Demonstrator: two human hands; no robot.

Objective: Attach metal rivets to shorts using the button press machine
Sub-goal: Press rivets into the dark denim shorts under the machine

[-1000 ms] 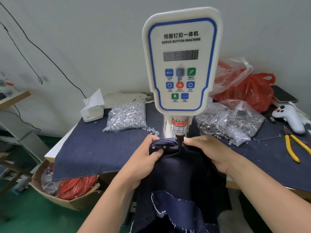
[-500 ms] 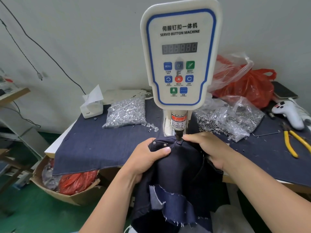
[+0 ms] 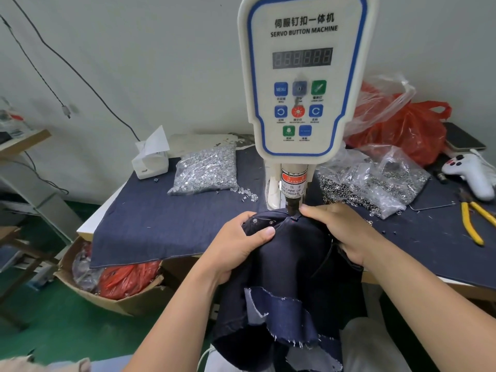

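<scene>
- Here the shorts (image 3: 292,253) are bunched over the press base, their top edge right under the ram (image 3: 293,204) of the machine (image 3: 303,76); the rest hangs off the desk (image 3: 150,224) edge toward the person's lap.
- Likely handling: soft, limp denim, fairly heavy for cloth, so the hanging part will tend to drag the edge away from the ram unless it is held taut. The frayed hem low down looks loose and is no place to hold.
- Two rivets (image 3: 271,223) already sit on the folded edge at the left; they are small and hard and should not slip once set.
- The left hand (image 3: 236,248) grips a fold of the cloth, thumb on top, fingers curled under out of sight.
- The right hand (image 3: 341,232) holds the cloth on the other side, fingers bent over it, the fingertips just beside the ram tip.
- Best hold, I judge, is where the hands are: either side of the target spot, pulling the cloth flat, but the right fingertips want to sit further from the ram, as its warning label says.
- Outward: a bag of silver rivet parts (image 3: 206,170) behind the left hand, more bags (image 3: 375,183) at the right, yellow pliers (image 3: 472,224) and a white controller (image 3: 472,173) far right, a box (image 3: 112,296) of red bags under the desk.
</scene>
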